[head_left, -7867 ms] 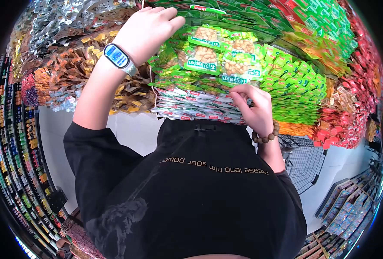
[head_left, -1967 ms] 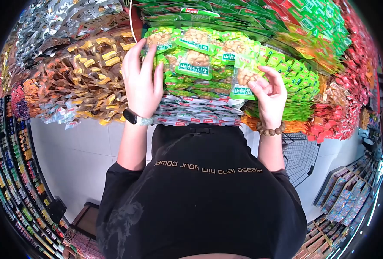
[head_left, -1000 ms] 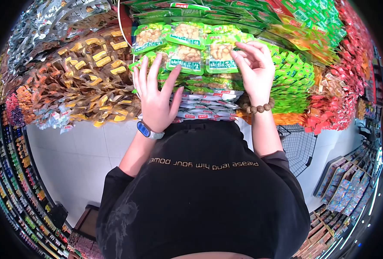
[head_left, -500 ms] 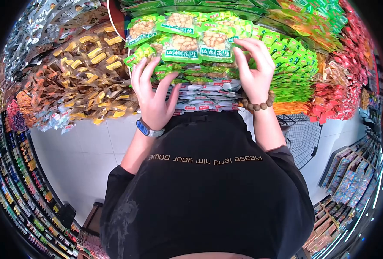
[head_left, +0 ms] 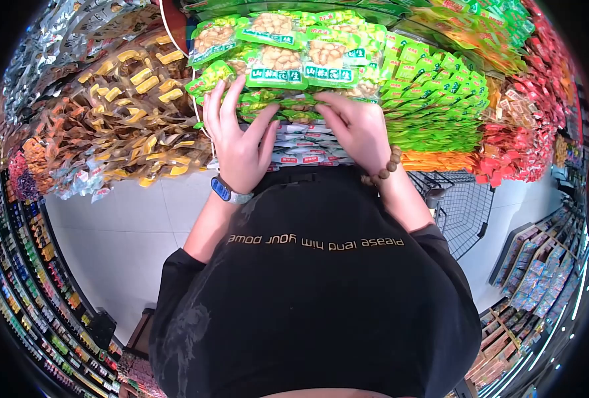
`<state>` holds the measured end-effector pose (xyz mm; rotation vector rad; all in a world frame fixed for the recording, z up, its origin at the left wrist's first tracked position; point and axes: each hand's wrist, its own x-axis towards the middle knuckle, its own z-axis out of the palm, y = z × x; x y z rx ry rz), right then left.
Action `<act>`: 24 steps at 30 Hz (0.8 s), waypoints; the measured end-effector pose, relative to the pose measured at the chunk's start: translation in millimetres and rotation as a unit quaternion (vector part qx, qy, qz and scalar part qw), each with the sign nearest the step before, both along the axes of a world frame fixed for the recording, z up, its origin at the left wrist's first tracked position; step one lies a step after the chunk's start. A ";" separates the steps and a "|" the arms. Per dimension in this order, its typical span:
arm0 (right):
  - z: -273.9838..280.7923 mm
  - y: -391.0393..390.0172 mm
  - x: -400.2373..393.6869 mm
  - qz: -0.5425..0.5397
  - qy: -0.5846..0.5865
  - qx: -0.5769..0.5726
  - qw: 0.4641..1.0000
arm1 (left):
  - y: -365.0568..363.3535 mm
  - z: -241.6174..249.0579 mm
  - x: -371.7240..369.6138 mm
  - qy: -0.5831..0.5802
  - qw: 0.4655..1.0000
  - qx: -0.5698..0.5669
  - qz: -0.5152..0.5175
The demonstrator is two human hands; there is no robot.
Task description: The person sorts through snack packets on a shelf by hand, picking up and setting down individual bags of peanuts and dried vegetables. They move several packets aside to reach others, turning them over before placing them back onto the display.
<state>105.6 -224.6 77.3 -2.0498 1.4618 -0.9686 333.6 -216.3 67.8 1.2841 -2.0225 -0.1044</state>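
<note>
Against green peanut packets (head_left: 278,66): left hand (head_left: 240,142) flat, fingers spread, gripping nothing; right hand (head_left: 357,129) beside it, fingertips pressing lower packets, grip unclear.

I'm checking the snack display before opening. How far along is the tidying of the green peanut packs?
Top peanut packs lie in neat rows. Left hand and right hand both press on the front of that stack, above the white packs. Packs at the left edge look askew and unstraightened.
</note>
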 end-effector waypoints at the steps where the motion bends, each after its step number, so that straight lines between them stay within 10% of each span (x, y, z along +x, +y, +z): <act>1: -1.1 -2.3 0.6 -0.006 -0.008 0.006 1.000 | 1.6 0.8 1.6 0.009 1.000 -0.006 0.006; 24: 25.6 11.6 -4.7 -0.010 -0.118 -0.014 0.993 | -23.3 24.7 48.9 0.026 0.997 0.013 0.065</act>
